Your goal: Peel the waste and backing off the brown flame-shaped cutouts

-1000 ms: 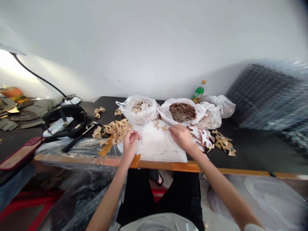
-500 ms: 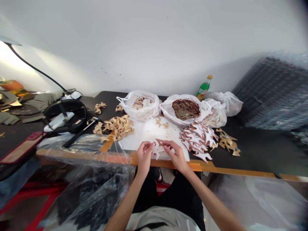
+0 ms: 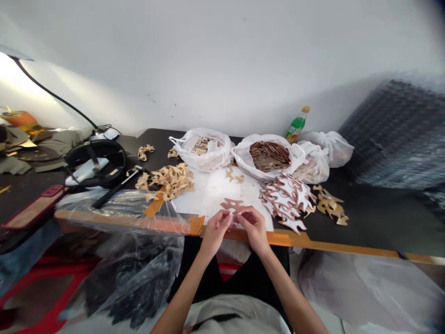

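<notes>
Close together over the white sheet (image 3: 194, 197) at the table's front edge, my left hand (image 3: 216, 225) and my right hand (image 3: 253, 225) pinch one brown jagged cut-out piece (image 3: 231, 203) between thumbs and fingertips. Its far part shows beyond the fingers; the near part is mostly hidden by them. Right of my right hand lies a heap of similar cut-outs (image 3: 288, 199), white-faced with brown edges. To the left is a pile of curled tan scraps (image 3: 172, 181). Two small tan pieces (image 3: 234, 175) lie on the sheet ahead of my hands.
Behind stand two white plastic bags, one with pale pieces (image 3: 205, 162), one with brown pieces (image 3: 243, 162). A green bottle (image 3: 297, 125), tied bags (image 3: 333, 148) and a wrapped dark stack (image 3: 399, 139) are at right. A hammer (image 3: 116, 190), phone (image 3: 34, 208) and headgear (image 3: 97, 162) lie left.
My hands have drawn closer together, and the piece has turned from its white face to a brown surface. The view has shifted slightly.
</notes>
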Available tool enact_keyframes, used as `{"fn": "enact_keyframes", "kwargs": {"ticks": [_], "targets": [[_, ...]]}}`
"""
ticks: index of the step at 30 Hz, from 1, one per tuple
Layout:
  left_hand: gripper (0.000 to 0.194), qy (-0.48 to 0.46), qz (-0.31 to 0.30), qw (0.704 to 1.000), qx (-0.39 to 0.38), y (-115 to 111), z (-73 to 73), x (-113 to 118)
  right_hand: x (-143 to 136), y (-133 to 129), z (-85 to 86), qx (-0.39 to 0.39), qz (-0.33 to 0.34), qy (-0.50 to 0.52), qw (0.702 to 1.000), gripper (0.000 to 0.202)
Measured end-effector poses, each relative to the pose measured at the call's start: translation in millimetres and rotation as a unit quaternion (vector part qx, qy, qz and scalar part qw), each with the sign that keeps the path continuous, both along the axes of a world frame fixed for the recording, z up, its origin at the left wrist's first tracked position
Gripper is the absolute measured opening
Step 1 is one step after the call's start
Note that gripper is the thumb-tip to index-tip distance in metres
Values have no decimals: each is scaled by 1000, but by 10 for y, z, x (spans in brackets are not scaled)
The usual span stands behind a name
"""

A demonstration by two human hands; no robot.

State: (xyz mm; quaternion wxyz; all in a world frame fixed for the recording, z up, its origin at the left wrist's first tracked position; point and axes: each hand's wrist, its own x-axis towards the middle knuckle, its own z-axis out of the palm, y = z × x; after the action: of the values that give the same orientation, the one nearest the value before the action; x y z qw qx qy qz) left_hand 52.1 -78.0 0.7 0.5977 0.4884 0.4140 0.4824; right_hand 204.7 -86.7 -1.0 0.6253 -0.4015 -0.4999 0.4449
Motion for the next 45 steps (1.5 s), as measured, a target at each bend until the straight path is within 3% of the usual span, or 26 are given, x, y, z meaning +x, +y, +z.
{"fn": "enact_keyframes", "kwargs": {"ticks": [3,6,9,14,17,22,31,37,45], "targets": [[49,-49,-63,996,-37,2,26,-66,-2,-41,42,44,27,13,999,11],[39,-99,-77,989,-83,0,77,-91,22,-84,104,79,13,-31,996,10],[35,-110,-19,989,-92,-22,152,-99,51,-132,142,82,-31,-80,993,15],[31,-58,74,995,-34,-107,294,-87,28,-251,144,67,-137,-96,984,11],[29,-38,106,994,-10,-166,347,-42,-19,-321,140,44,-143,-125,981,11],[25,-23,101,994,22,-215,301,62,-61,-328,161,43,-155,-161,974,18],[12,27,24,998,59,-231,191,154,-47,-336,166,65,-213,-208,952,16],[11,53,20,995,79,-258,201,193,-22,-318,167,82,-192,-209,955,12],[19,77,-17,996,48,-262,226,117,104,-243,210,83,-110,-271,953,10]]}}
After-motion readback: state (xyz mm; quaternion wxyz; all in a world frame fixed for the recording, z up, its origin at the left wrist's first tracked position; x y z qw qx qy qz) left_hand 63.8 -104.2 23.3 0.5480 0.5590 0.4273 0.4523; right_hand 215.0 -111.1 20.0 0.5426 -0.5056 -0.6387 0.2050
